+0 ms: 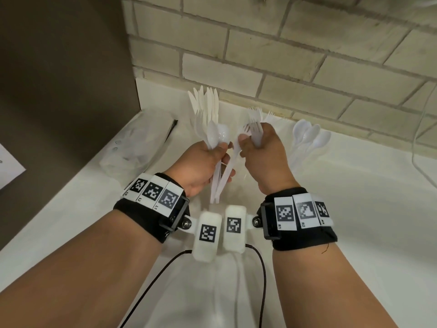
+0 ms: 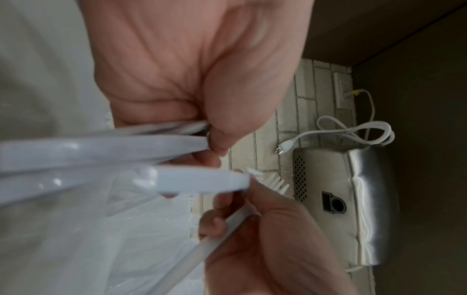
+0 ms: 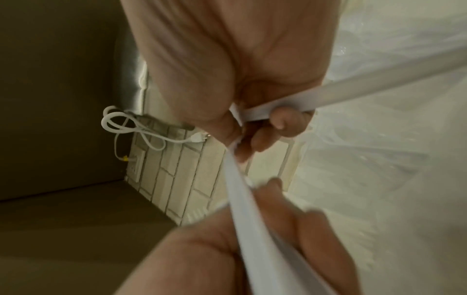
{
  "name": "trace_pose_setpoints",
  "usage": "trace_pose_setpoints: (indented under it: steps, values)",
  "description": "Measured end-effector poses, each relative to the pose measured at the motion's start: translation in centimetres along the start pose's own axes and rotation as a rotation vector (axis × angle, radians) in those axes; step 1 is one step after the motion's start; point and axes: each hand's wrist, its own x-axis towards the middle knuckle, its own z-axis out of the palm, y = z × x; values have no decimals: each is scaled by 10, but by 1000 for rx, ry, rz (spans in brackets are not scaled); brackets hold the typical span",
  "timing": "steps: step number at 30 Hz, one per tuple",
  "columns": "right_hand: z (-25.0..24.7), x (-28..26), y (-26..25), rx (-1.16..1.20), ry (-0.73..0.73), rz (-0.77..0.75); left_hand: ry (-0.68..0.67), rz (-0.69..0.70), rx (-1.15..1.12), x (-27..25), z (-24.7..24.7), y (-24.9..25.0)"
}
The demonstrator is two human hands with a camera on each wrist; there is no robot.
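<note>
My left hand grips a bundle of white plastic cutlery, spoon bowls up and handles sticking out below the palm. Just beside it, my right hand holds several white forks, tines up. The two hands almost touch above the white counter. In the left wrist view my left hand pinches the handles, with the right hand below. In the right wrist view my right hand's fingers curl round a white handle.
On the counter by the brick wall lie sorted heaps: knives, forks, spoons. A clear plastic bag lies at left beside a dark cabinet side. A steel appliance with a white cord stands further right.
</note>
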Motion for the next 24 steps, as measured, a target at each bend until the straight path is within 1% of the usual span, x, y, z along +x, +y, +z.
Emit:
trace_pose_setpoints:
  steps: [2, 4, 6, 8, 12, 13, 16, 17, 21, 23, 24]
  values:
    - [-8, 1, -7, 122, 22, 11, 27, 13, 106, 2, -2, -2]
    - [-16, 1, -17, 287, -28, 37, 49, 43, 312, 4, -4, -6]
    - [-18, 3, -24, 232, -108, -17, 27, 59, 467, 5, -5, -8]
    - [-16, 8, -25, 128, -187, -61, -18, 58, 511, 4, -4, -7]
    - [-18, 13, -25, 109, -319, -29, -94, 80, 637, -2, 0, -2]
    - [-19, 13, -25, 113, -318, -29, -103, 89, 662, -3, 0, -2]
    - [-18, 19, -22, 130, -168, -61, -132, 101, 670, -3, -1, -1]
    - [-18, 20, -20, 137, -156, -63, -136, 103, 674, -4, -1, 0]
    - [-12, 14, -17, 74, -263, -62, -147, 133, 657, -3, 1, 0]
    - [-13, 12, -20, 80, -273, -73, -143, 139, 676, -1, 1, -2]
    - [-16, 14, -23, 119, -250, -71, -134, 136, 692, 0, 0, -3]
